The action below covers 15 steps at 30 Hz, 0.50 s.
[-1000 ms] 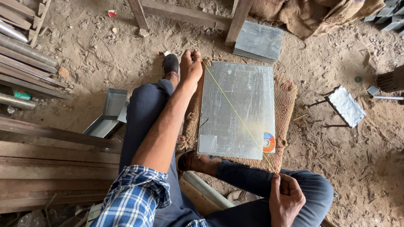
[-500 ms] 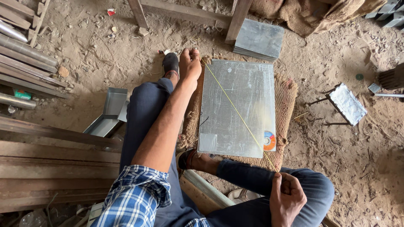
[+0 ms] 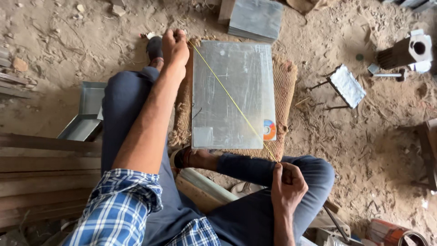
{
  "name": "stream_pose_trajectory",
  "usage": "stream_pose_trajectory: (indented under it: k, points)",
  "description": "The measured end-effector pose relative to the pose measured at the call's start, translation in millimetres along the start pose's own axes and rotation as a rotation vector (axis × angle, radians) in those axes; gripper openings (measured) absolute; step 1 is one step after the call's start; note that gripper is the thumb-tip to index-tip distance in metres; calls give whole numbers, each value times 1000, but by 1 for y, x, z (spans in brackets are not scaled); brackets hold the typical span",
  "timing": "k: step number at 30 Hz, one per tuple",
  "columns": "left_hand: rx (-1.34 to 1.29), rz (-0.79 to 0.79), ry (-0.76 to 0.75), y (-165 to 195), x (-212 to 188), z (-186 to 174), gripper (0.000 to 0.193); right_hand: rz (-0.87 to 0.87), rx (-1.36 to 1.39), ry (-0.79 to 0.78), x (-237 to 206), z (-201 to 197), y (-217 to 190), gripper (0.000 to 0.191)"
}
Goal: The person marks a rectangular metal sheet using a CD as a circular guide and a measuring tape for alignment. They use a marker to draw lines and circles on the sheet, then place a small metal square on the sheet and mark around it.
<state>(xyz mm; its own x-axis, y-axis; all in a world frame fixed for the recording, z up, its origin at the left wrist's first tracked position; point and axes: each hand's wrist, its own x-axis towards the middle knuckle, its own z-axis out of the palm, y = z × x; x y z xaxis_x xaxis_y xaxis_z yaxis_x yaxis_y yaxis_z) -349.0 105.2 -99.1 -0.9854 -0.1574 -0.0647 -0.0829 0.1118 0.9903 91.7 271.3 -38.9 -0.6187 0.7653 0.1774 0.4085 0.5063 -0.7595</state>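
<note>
Compared with the earlier frame, the scene is seen shifted slightly: the metal sheet (image 3: 232, 93) and the taut yellow string (image 3: 230, 98) are placed a little lower and more central in the view, while the hands are kept at the same two ends of the string.

The left hand (image 3: 175, 48) is stretched far out along the raised left leg and is pressed down at the far left corner of the sheet, its fingers closed on the far end of the string. The right hand (image 3: 287, 184) is held near, over the right knee, curled into a fist with the near end of the string pinched in it. Between the two hands the string is drawn tight in a diagonal line across the sheet, from the far left corner to the near right corner.

The sheet is laid flat on a woven jute mat (image 3: 284, 82) on the sandy floor (image 3: 364, 136), between the hands and just right of the left forearm. A round coloured sticker (image 3: 269, 130) is seen at its near right corner. A stack of similar sheets (image 3: 256, 19) is set beyond it, a folded metal channel (image 3: 86, 111) lies to the left, and a small foil-covered piece (image 3: 347, 85) lies to the right.
</note>
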Motion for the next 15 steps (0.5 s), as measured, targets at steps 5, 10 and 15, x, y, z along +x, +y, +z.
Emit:
stream_pose_trajectory:
  k: [5, 10, 15]
  points:
    - [-40, 55, 6, 2, -1, -3, 19, 49, 38, -31, -2, -3, -4, 12]
    - [8, -10, -14, -3, 2, -4, 18, 79, 43, -52, -3, -1, -5, 13]
    - [82, 113, 25, -10, 3, -1, 16, 100, 168, -81, -3, -1, -3, 16]
